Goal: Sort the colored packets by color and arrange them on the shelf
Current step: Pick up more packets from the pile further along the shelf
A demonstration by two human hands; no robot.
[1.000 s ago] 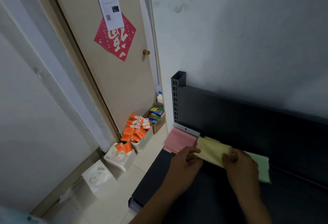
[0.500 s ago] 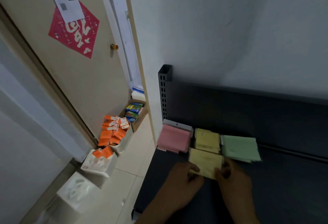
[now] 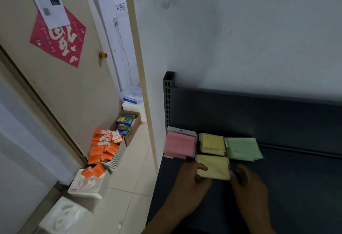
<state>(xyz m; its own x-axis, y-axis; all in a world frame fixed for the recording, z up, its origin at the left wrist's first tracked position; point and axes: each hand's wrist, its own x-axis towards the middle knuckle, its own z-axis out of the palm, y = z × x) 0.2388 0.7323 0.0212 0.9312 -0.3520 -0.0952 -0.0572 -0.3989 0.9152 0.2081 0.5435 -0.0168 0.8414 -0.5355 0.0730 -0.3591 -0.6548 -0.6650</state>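
Head view: both hands (image 3: 192, 183) (image 3: 249, 187) pinch yellow packet (image 3: 215, 167); fingertips blurred.

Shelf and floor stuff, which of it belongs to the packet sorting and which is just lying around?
Part of the job:
pink stack
yellow stack
green stack
yellow packet, held by left hand and right hand
shelf

Lying about:
basket of orange boxes
cardboard box
white cartons

Bare dark shelf (image 3: 296, 187) lies open rightward; pink stack (image 3: 179, 147), yellow stack (image 3: 212, 144), green stack (image 3: 243, 148) block the back-left corner.
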